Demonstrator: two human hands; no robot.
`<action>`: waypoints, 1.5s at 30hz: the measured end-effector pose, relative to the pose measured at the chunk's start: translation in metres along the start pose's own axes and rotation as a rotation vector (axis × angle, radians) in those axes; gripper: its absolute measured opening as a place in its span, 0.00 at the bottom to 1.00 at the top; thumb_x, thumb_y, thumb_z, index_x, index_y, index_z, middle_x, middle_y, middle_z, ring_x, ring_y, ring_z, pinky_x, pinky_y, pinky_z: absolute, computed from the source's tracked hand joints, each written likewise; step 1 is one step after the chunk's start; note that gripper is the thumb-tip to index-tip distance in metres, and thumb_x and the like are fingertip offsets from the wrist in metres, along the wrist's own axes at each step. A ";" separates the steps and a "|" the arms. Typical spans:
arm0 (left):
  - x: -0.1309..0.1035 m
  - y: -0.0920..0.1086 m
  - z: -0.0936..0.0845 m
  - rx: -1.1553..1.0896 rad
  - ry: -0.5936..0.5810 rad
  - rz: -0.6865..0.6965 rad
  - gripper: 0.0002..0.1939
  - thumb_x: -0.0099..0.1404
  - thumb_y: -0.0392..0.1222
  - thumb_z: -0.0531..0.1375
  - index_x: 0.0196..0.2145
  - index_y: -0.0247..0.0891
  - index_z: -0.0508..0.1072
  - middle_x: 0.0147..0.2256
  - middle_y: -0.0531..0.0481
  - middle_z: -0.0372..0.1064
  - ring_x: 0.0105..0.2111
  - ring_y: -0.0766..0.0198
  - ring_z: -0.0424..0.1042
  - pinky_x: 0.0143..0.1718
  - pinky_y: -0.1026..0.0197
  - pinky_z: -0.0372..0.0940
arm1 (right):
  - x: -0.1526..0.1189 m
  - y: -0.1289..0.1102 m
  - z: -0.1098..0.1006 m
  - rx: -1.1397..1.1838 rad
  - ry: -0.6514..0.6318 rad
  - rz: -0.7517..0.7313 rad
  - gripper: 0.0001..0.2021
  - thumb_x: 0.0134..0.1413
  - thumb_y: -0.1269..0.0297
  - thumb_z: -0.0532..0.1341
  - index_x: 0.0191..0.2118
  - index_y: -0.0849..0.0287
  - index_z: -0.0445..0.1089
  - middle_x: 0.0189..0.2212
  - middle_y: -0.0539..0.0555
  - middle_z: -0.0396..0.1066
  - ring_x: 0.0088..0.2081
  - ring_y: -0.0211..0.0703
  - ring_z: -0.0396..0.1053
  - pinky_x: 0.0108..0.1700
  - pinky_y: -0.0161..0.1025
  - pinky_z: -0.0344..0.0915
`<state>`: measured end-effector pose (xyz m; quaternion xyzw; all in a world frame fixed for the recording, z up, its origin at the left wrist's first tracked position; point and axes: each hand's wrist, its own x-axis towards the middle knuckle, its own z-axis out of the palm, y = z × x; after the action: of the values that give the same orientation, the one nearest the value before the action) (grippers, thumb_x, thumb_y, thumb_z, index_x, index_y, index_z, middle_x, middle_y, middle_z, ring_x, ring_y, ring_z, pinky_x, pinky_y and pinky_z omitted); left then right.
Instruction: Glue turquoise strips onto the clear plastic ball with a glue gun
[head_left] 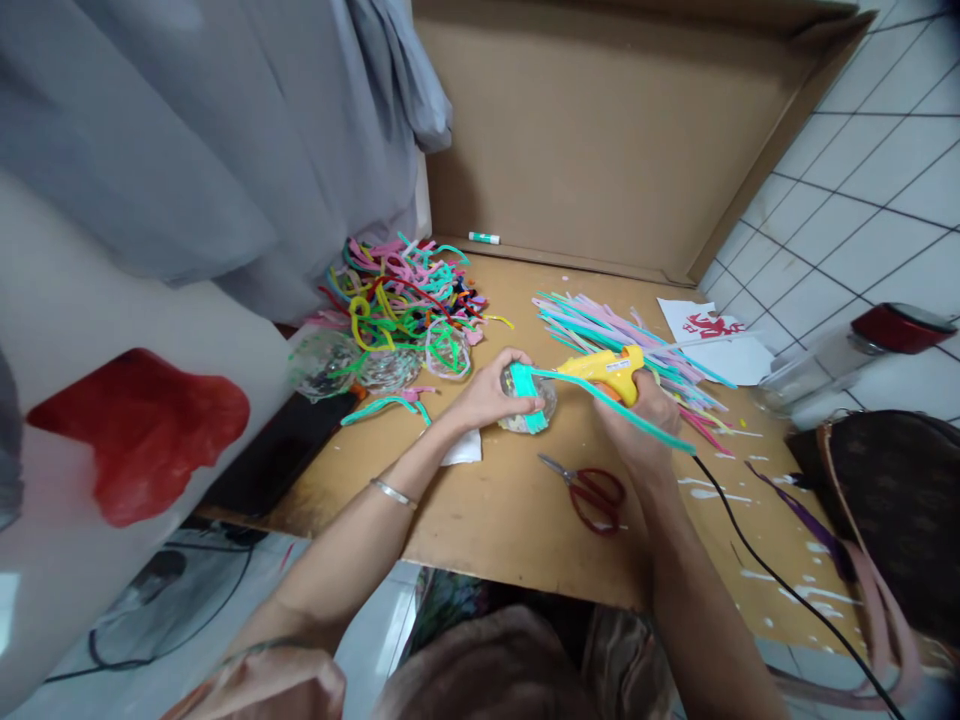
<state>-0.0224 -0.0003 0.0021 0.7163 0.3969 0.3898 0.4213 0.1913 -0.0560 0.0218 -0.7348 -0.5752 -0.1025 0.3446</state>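
My left hand (pixel 496 390) is closed around a small clear plastic cup-like piece (pixel 546 396) that has a turquoise band of fuzzy stems across it. A long turquoise pipe cleaner (pixel 622 408) runs from that band to the right, passing in front of my right hand (pixel 643 420). In my right hand is a yellow hot glue gun (pixel 607 370), its nozzle pointing left at the clear piece and very near the turquoise band. Whether the nozzle touches the band, I cannot tell. Red-handled scissors (pixel 596 498) lie on the table below, between my forearms.
A pile of coloured pipe cleaners (pixel 405 290) and clear plastic pieces (pixel 322 365) sits at the left. Straight pipe cleaners (pixel 600 325) lie behind the glue gun. A bottle (pixel 847 350), a brown bag (pixel 885 500) and the black cord (pixel 780 575) are on the right. Cardboard (pixel 570 140) stands behind.
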 end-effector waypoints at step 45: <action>-0.002 0.005 -0.001 -0.016 -0.048 0.010 0.28 0.48 0.48 0.69 0.45 0.40 0.65 0.38 0.54 0.66 0.34 0.66 0.66 0.38 0.65 0.63 | -0.002 0.000 -0.003 0.007 -0.006 -0.091 0.15 0.50 0.53 0.55 0.37 0.58 0.68 0.34 0.58 0.73 0.37 0.49 0.69 0.39 0.40 0.62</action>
<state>-0.0227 -0.0033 0.0070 0.7241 0.3800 0.3777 0.4343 0.1919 -0.0594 0.0234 -0.7070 -0.6094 -0.1140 0.3404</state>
